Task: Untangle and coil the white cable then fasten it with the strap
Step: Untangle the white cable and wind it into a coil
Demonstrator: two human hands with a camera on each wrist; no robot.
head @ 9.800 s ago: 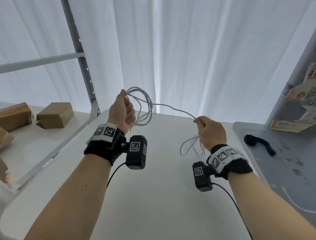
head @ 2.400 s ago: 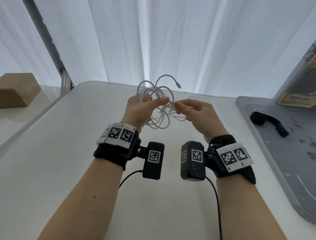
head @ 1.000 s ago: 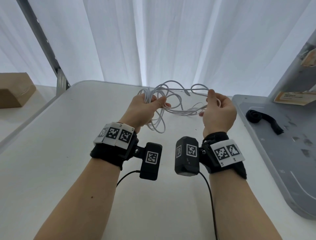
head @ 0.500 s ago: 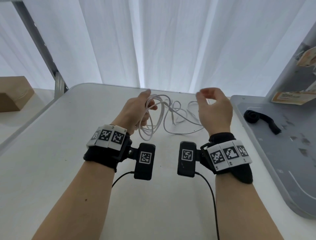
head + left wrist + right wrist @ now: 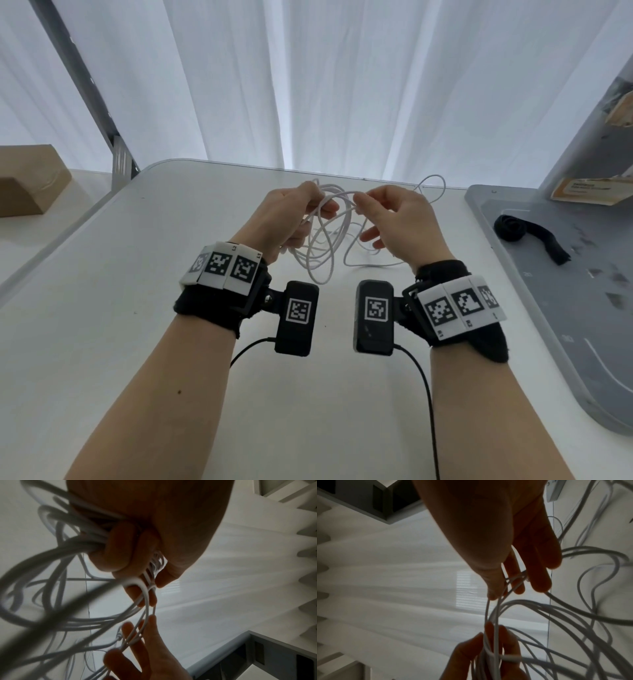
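Right hand [image 5: 397, 222] has re-pinched a strand beside the left hand [image 5: 284, 219], which grips the white cable [image 5: 322, 246] loops; coiling resumes.

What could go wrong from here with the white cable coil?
The left hand grips several loops of the thin white cable, while the right hand only pinches one strand; it could slip. Loose loops trailing on the white table may re-tangle. The black fabric strap lies apart on the grey tray.
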